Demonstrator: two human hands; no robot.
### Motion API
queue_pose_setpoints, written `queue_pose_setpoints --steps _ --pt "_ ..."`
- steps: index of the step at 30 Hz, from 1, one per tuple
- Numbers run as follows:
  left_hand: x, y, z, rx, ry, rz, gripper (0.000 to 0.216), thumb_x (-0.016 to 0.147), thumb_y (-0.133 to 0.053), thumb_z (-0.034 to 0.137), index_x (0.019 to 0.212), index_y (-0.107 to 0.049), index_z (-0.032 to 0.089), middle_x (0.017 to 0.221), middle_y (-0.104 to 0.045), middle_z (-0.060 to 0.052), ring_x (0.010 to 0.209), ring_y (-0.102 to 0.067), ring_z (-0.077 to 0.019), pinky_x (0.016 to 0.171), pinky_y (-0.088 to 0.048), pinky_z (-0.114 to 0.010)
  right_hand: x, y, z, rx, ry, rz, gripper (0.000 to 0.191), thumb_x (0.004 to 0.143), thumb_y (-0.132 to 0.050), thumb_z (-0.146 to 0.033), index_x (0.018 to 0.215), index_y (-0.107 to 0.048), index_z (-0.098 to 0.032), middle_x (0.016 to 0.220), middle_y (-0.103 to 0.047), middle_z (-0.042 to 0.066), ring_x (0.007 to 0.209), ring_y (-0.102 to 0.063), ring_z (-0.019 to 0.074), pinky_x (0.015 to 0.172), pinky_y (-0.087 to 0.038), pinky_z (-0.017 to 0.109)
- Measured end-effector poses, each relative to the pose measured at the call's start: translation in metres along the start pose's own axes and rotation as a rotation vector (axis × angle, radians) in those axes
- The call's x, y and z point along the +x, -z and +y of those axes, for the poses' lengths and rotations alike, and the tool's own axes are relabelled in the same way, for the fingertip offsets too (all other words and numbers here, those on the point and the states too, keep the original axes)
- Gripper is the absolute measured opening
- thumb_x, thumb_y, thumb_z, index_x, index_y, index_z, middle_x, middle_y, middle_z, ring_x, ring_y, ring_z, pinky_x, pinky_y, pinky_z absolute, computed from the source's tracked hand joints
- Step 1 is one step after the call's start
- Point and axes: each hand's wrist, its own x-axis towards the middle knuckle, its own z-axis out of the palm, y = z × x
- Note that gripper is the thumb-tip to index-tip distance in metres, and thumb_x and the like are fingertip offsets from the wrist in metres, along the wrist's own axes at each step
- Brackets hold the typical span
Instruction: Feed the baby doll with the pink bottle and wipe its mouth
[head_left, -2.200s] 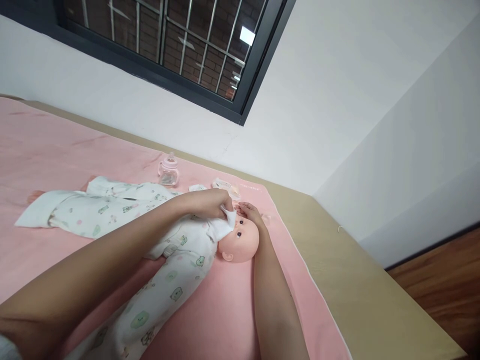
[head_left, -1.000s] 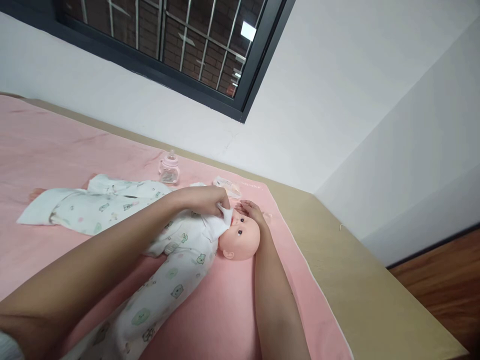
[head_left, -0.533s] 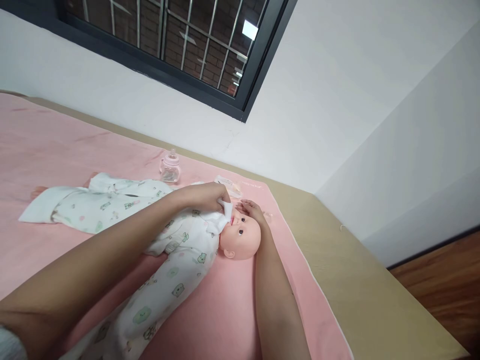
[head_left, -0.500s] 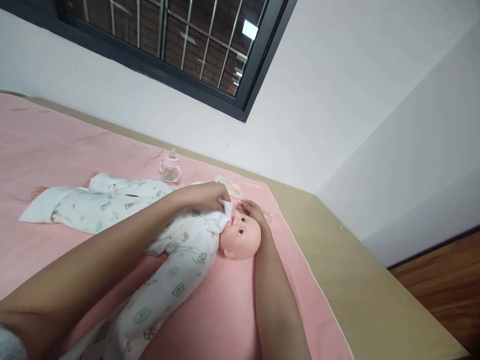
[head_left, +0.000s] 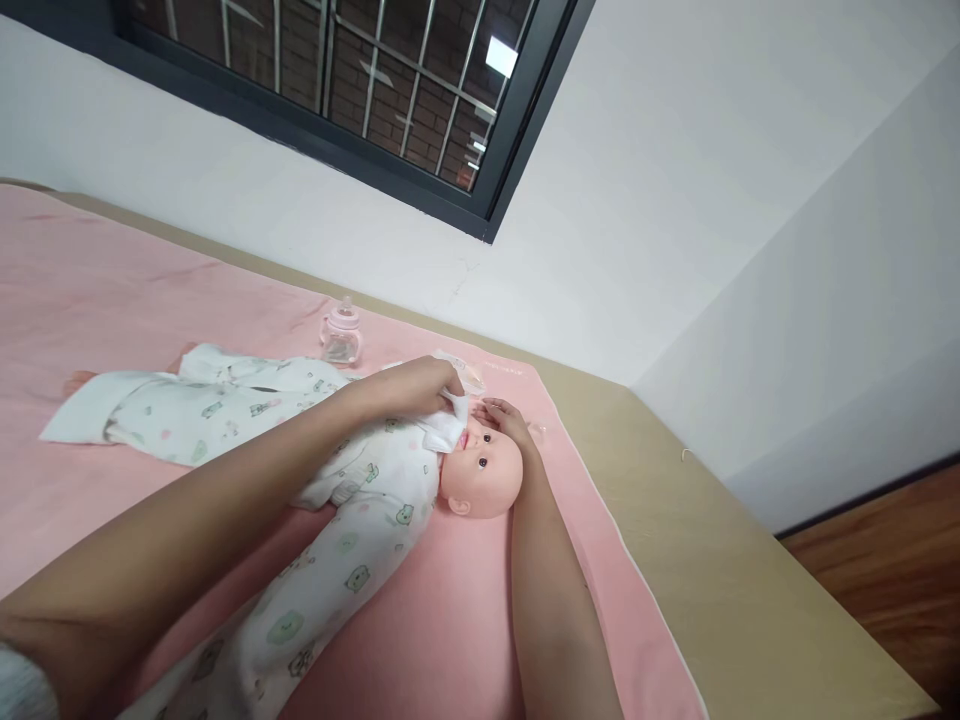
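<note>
A baby doll in white pyjamas printed with small animals lies on its back on a pink mat, its bald head to the right. My left hand is closed on a white wipe, which touches the doll's chin beside the mouth. Against the far side of the head rests my right hand, its fingers stretched out toward the doll's cheek and holding nothing. Part of that hand is hidden behind the head. My left forearm passes over the doll's body.
Behind the doll stands a pink-lidded baby bottle with handles. A clear plastic packet lies beyond my left hand. The mat covers part of a wooden surface that meets a white wall with a barred window.
My left hand has shifted slightly up and to the right with the wipe, and more of the wipe now shows below the fingers. My right hand has stayed at the head.
</note>
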Motion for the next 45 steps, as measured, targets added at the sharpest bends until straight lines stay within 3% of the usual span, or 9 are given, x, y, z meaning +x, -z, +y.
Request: queue_pose_setpoints --steps 21,29,35,45 --pt "-0.007 0.011 0.013 -0.124 -0.099 0.010 0.020 0.074 -0.052 0.011 0.076 -0.072 0.017 0.079 -0.067 -0.002 0.074 -0.058 -0.0158 0.067 -0.039 -0.022 0.000 -0.002 -0.003 0.003 -0.019 0.031 0.012 0.078 -0.067 -0.010 0.088 -0.064 -0.017 0.077 -0.073 0.004 0.077 -0.073 0.0140 0.087 -0.059 0.027" --pt "-0.011 0.008 0.014 -0.206 -0.153 -0.210 0.017 0.076 -0.055 0.017 0.080 -0.072 0.017 0.088 -0.070 -0.002 0.081 -0.061 -0.0169 0.071 -0.042 -0.023 0.002 0.000 0.000 0.015 -0.006 0.001 0.014 0.079 -0.065 -0.008 0.090 -0.064 -0.015 0.078 -0.074 0.004 0.076 -0.073 0.0133 0.087 -0.058 0.026" --pt "-0.006 0.002 0.008 -0.154 -0.103 -0.170 0.014 0.074 -0.054 0.018 0.076 -0.068 0.016 0.081 -0.069 -0.002 0.078 -0.061 -0.0173 0.067 -0.042 -0.023 0.001 -0.002 -0.002 0.006 -0.018 0.040 0.014 0.077 -0.066 -0.008 0.089 -0.064 -0.016 0.075 -0.073 0.003 0.074 -0.072 0.0137 0.086 -0.059 0.027" --pt "-0.005 0.004 0.012 -0.146 -0.030 -0.116 0.028 0.075 -0.050 0.011 0.088 -0.075 0.016 0.090 -0.074 -0.004 0.081 -0.064 -0.0174 0.070 -0.043 -0.022 0.001 -0.002 -0.003 0.007 -0.014 0.033 0.012 0.077 -0.066 -0.009 0.087 -0.065 -0.017 0.077 -0.074 0.004 0.075 -0.072 0.0136 0.081 -0.060 0.025"
